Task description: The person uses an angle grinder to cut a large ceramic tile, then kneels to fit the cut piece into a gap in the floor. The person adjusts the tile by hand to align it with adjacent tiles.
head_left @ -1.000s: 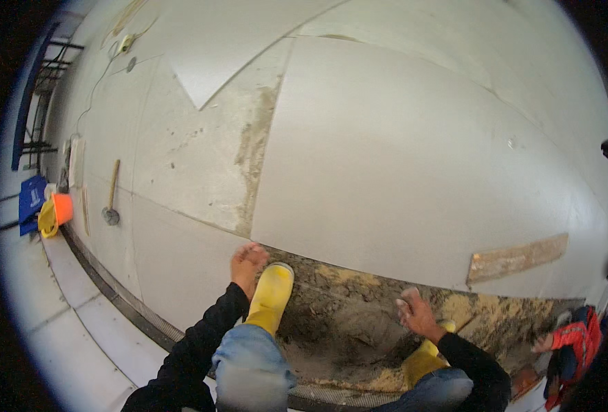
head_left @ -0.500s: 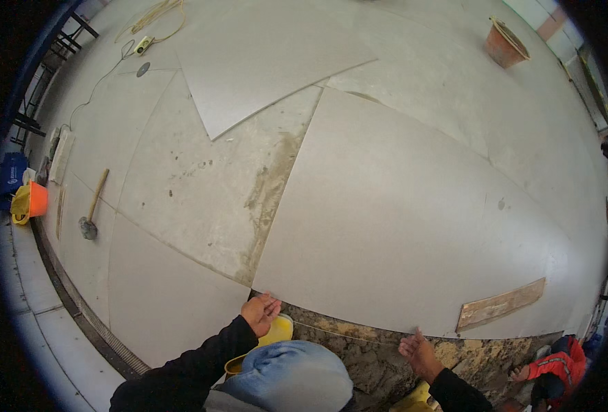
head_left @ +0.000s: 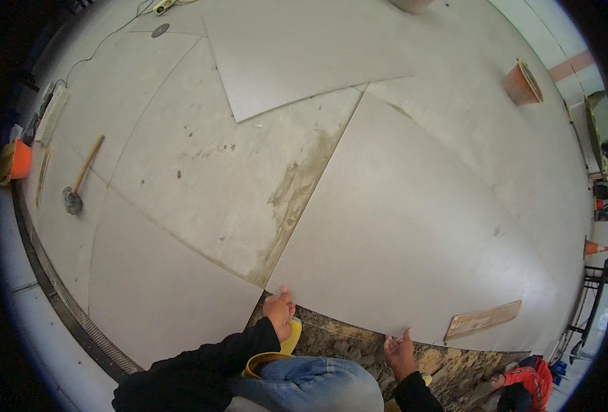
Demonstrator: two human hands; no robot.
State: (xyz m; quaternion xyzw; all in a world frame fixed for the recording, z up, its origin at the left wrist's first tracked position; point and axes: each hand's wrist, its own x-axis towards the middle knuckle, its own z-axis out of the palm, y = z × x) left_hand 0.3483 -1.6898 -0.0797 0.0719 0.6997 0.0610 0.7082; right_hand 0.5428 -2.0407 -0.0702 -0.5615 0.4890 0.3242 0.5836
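Observation:
A large pale grey floor tile (head_left: 414, 206) lies in front of me, its near edge above a strip of rough mortar (head_left: 345, 342). My left hand (head_left: 280, 314) is closed at the near left corner of this tile, with the thumb lying up over the edge. Further right along the same edge, my right hand (head_left: 400, 353) grips with its fingertips, the lower fingers partly hidden. A thin string runs along the mortar between my hands. On the tile's near right part rests a flat wooden board (head_left: 482, 320).
Another large tile (head_left: 297, 62) lies ahead. A mallet (head_left: 74, 196) is on the left, beyond a drain grate (head_left: 105, 343). Orange buckets (head_left: 21, 159) stand at the left and far right. At the lower right, a person in a red jacket (head_left: 534, 381) works beside the mortar.
The view has shifted, so the floor and the objects on it sit differently in it. Both my hands remain at the tile's near edge, with slight finger movement.

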